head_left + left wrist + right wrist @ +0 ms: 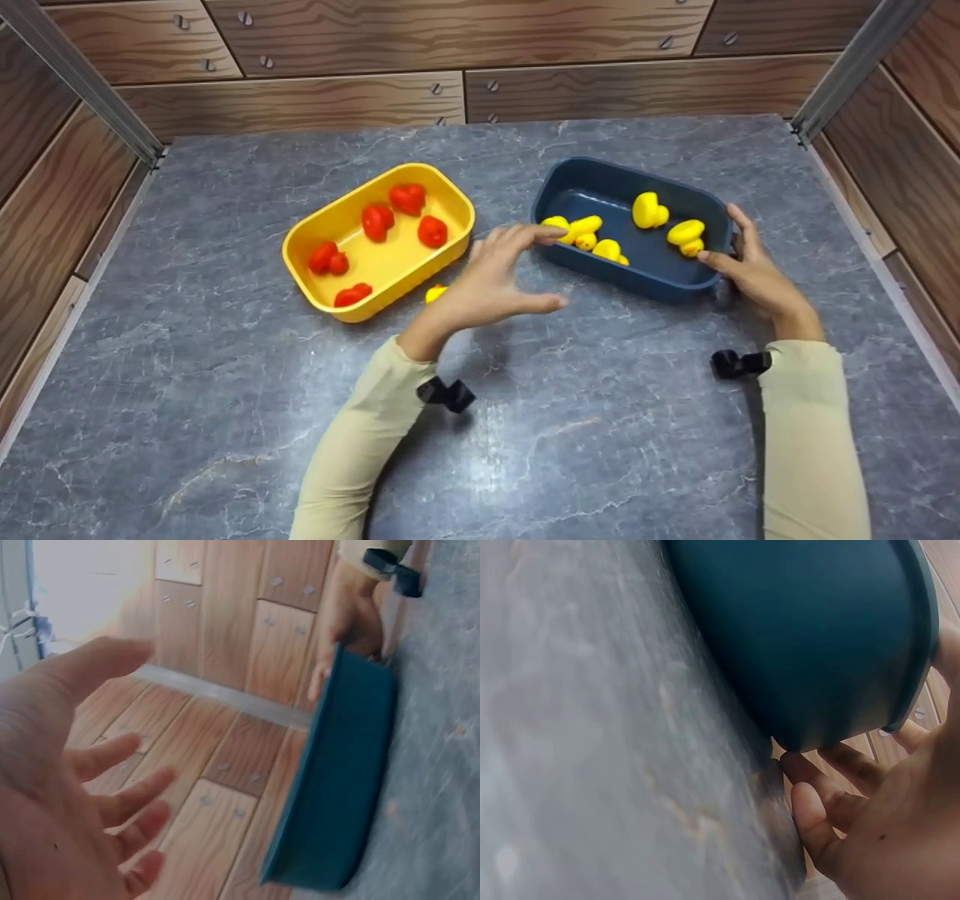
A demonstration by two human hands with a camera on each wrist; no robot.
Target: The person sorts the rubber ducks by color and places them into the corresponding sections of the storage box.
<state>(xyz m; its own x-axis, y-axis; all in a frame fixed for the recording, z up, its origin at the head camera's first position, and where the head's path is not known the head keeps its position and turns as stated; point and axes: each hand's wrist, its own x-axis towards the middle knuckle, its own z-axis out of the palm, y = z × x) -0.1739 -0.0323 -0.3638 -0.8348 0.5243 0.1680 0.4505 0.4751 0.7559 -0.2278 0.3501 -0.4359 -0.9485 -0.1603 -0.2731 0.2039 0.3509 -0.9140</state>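
Note:
My right hand (761, 281) grips the right end of a dark blue bin (652, 281), thumb at the rim. In the right wrist view its fingers (840, 802) touch the bin's outer wall. Several small yellow rubber ducks (646, 211) lie in that bin. Over the gap between two bins, my left hand (491, 285) hovers with thumb and fingers spread and nothing in it. Its fingertips overlap the blue bin's left edge in the head view. Beside the yellow bin (397, 289), another yellow duck (436, 293) is partly hidden by the left hand.
The yellow bin stands at the left and holds several small rounded red toys (377, 223), too blurred to name closely. Both bins stand on a grey marbled tabletop (600, 450). Wood-patterned panels (465, 37) enclose the back and sides, with metal posts (90, 82) at the corners.

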